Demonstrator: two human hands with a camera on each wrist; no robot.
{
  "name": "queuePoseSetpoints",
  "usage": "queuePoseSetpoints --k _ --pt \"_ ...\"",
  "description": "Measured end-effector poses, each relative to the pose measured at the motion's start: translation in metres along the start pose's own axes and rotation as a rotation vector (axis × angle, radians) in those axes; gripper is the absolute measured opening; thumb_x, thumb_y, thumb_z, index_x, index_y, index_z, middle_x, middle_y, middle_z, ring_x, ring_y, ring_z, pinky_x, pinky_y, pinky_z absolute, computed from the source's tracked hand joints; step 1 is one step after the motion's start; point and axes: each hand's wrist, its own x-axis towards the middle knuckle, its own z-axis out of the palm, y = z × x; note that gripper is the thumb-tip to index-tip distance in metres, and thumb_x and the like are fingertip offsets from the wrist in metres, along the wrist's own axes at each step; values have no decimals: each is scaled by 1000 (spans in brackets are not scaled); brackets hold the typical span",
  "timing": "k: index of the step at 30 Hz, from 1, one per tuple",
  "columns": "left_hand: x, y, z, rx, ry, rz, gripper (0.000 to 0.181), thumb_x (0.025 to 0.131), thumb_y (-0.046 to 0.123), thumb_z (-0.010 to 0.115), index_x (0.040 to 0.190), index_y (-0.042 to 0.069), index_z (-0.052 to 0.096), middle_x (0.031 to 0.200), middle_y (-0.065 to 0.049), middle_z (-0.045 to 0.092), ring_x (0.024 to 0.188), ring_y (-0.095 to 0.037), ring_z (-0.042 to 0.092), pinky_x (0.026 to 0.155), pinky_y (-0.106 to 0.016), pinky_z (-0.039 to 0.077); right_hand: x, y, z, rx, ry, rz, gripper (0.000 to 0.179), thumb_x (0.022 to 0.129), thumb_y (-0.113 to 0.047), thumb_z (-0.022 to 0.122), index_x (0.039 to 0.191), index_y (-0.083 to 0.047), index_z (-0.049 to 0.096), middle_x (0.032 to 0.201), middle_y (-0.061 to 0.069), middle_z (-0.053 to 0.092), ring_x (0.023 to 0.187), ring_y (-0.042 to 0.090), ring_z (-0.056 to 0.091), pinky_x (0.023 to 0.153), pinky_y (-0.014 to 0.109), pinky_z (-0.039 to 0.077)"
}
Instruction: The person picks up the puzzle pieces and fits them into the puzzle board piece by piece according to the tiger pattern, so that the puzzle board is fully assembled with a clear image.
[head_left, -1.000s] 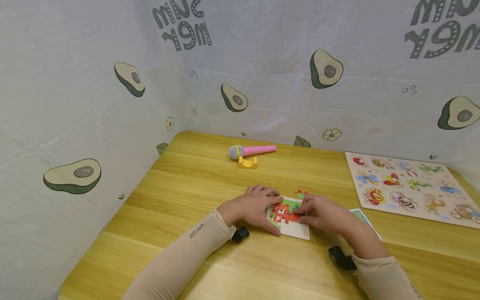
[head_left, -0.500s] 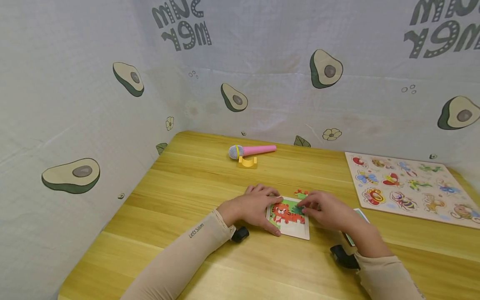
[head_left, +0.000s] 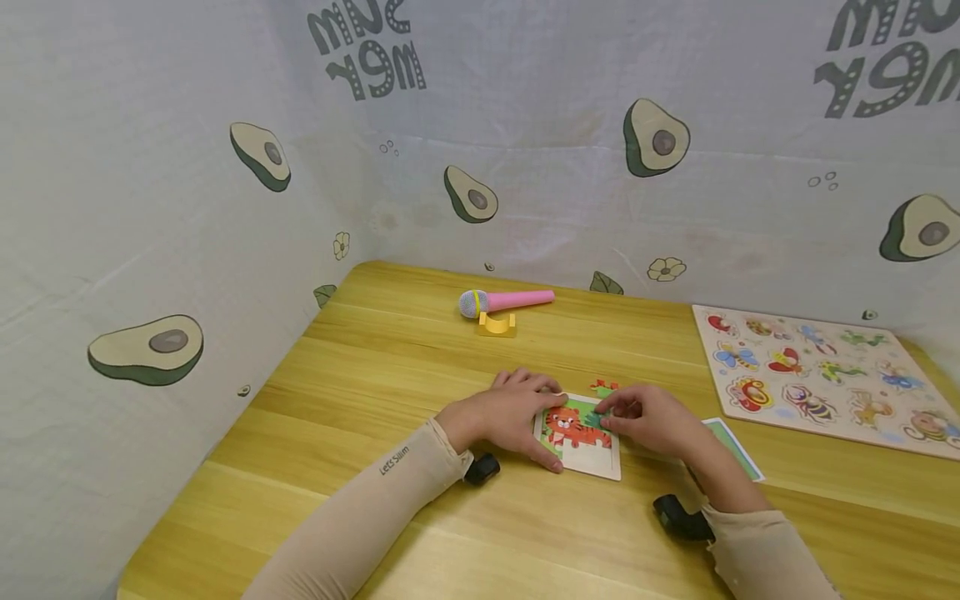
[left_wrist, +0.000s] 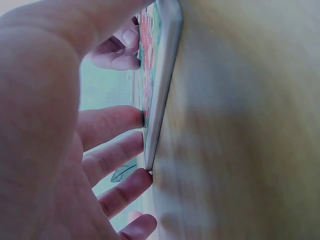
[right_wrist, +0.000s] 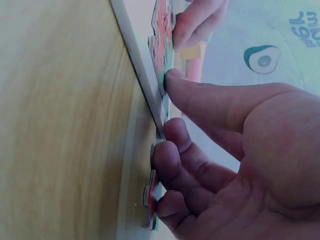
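A small square jigsaw puzzle board point(head_left: 594, 461) lies on the table, with an orange tiger point(head_left: 567, 423) on its fitted pieces and bare white wood at the front. My left hand point(head_left: 517, 417) spreads round the board's left side, thumb at the front edge and fingertips point(left_wrist: 142, 142) touching the rim. At the upper right corner, my right hand point(head_left: 648, 421) has its thumb and curled fingers on a dark green puzzle piece point(head_left: 592, 418). Its other fingers lie by a loose red and green piece point(head_left: 602, 386) just behind the board, seen edge-on in the right wrist view.
A green card with a white border point(head_left: 735, 450) lies partly under the right forearm. A wooden insect puzzle board point(head_left: 825, 375) is at the far right. Towards the back are a pink toy microphone point(head_left: 517, 300) and a yellow cradle point(head_left: 497, 326). A printed cloth point(head_left: 555, 217) encloses the table.
My right hand has shifted from the tiger's body to the board's upper right corner, uncovering the orange striped piece. The left hand stays in place.
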Motion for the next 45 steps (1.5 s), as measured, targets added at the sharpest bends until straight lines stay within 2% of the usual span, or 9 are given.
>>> queuePoseSetpoints --k 16,27,35,41,45 --pt "0 0 1 9 2 -4 101 74 78 70 154 24 44 154 8 36 135 -18 30 106 -41 26 1 0 4 46 18 31 18 88 -15 79 101 -5 73 84 2 54 74 20 47 64 33 39" --pt "1 0 1 4 1 -5 100 74 78 70 154 26 44 153 9 36 135 -18 30 107 -42 25 0 -4 10 57 48 56 26 87 -23 81 100 -4 69 82 3 51 69 19 45 60 31 37" --pt "0 0 0 1 -1 0 101 75 78 69 156 24 41 155 8 35 139 -18 29 111 -45 24 0 -4 7 39 65 83 26 91 -24 77 103 -3 68 85 4 53 72 20 48 63 33 38" --pt "0 0 0 1 5 -7 102 75 78 69 156 22 40 156 8 36 139 -17 29 112 -47 25 2 0 5 -24 153 95 20 97 -12 67 114 0 65 90 7 56 81 24 51 70 37 43" --pt "1 0 1 11 3 -12 103 74 78 69 156 22 40 157 8 35 139 -18 29 112 -47 24 4 8 1 -58 190 45 26 97 0 61 122 3 63 93 12 55 79 26 51 66 37 44"
